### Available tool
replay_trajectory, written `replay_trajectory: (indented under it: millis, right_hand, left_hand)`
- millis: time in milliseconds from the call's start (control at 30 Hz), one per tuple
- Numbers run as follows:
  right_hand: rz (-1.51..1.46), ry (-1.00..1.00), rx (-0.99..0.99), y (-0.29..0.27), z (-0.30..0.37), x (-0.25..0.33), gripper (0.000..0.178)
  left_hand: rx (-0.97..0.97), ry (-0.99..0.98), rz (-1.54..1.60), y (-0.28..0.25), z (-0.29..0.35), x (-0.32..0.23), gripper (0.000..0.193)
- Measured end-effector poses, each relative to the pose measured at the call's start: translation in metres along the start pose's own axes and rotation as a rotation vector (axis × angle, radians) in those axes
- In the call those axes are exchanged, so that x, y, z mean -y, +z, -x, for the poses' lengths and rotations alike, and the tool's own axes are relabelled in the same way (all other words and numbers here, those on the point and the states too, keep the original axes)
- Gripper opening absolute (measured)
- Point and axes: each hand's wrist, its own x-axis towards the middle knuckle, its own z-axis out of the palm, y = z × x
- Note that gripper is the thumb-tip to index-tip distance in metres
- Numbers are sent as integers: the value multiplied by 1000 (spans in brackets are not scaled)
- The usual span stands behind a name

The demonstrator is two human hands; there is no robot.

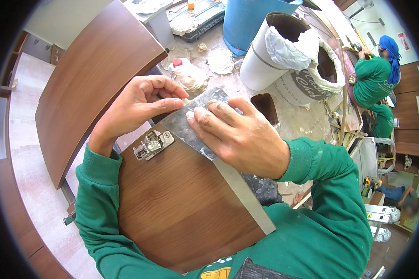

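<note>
A brown wood-grain cabinet door [186, 204] leans against my body, between my forearms. A metal cup hinge [152, 144] is fixed near its far left corner. My right hand [239, 135] grips a thin dark grey sheet [184, 128] smeared with white, lying over the door's far end; its exact kind is unclear. The fingers are bent on top of it. Beside the sheet's far left edge, my left hand [142, 107] is closed in a pinch of thumb and forefinger. A small pale bit shows at those fingertips, too small to name.
A larger brown panel [93, 79] stands at the left. Beyond my hands are a lumpy bag with a red cap [188, 76], a white bin [265, 60], a printed sack [302, 86] and a blue barrel [246, 23]. Co-workers in green [372, 79] are at the right, above a stepladder [381, 214].
</note>
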Motion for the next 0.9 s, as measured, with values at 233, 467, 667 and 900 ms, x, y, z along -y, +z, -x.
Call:
replay_trajectory:
  millis: [233,467,667,900]
  right_hand:
    - [-5,-5,6,-1,0,0,27]
    - [-1,-3,4,0,-1,0,26]
    - [-10,4,10,-2,-2,1,27]
    - [-1,5,6,0,-1,1,27]
  left_hand:
    - [-1,-48,10,4,0,-5,14]
    - [-2,114,-55,7,0,-1,6]
    - [12,117,86,1,-3,1,34]
    - [14,107,130,0,-4,1,49]
